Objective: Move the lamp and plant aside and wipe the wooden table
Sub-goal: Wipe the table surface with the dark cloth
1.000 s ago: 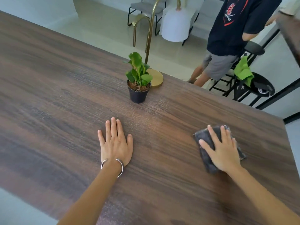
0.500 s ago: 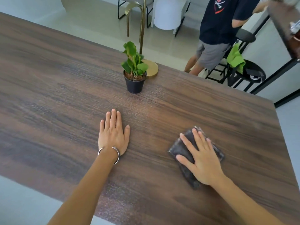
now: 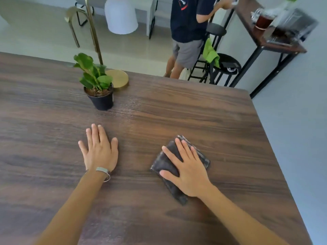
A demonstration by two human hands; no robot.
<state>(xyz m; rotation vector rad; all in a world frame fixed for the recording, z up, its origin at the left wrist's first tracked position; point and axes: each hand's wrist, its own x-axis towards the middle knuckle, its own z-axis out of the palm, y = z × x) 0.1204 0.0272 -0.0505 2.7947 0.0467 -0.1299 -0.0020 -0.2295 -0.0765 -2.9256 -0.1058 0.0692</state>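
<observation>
The dark wooden table (image 3: 177, 106) fills most of the view. A small green plant in a black pot (image 3: 99, 89) stands near its far edge, just in front of the lamp's round brass base (image 3: 118, 78). The lamp's brass stem rises behind the plant and its white shade (image 3: 120, 16) hangs beyond the table. My left hand (image 3: 100, 149) lies flat on the wood with fingers spread, holding nothing. My right hand (image 3: 187, 168) presses flat on a folded dark cloth (image 3: 164, 165) to the right of it.
A person in a dark shirt and grey shorts (image 3: 187, 32) stands past the table's far edge. Black stools (image 3: 224, 68) with a green cloth (image 3: 210, 53) stand beside them. A side table (image 3: 276, 43) with several items is at the far right.
My right hand has slid the dark cloth leftward and toward me across the table. My left hand stays flat in place. The view has tilted up, showing more of the room.
</observation>
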